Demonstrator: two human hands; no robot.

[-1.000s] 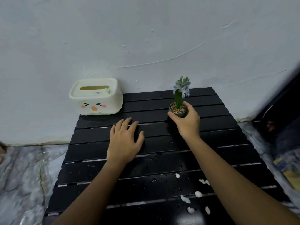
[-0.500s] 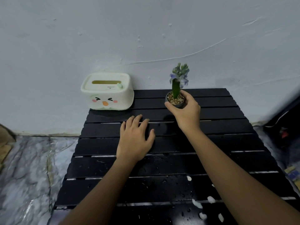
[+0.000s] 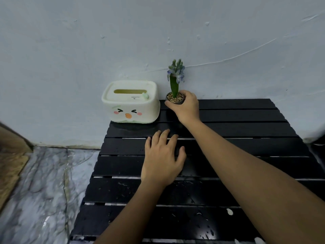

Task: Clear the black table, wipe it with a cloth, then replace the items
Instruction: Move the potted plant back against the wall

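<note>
A black slatted table (image 3: 246, 131) stands against a pale wall, its near slats wet with droplets. A small grey pot with a green stem and pale blue flowers, the potted plant (image 3: 174, 85), is at the table's far edge by the wall. My right hand (image 3: 184, 107) is wrapped around the pot. Just left of it sits a cream tissue box (image 3: 131, 103) with a cartoon face, at the far left corner. My left hand (image 3: 162, 159) lies flat on the middle slats, fingers spread, holding nothing.
White scraps (image 3: 229, 211) lie on the near right slats. Grey marbled floor (image 3: 40, 191) runs along the table's left side, with a brown wooden edge (image 3: 10, 162) at far left. A dark object (image 3: 319, 147) is at the right edge.
My right hand has carried the potted plant from the table's middle to the far edge beside the tissue box. My left hand stays flat on the slats. The view has shifted left.
</note>
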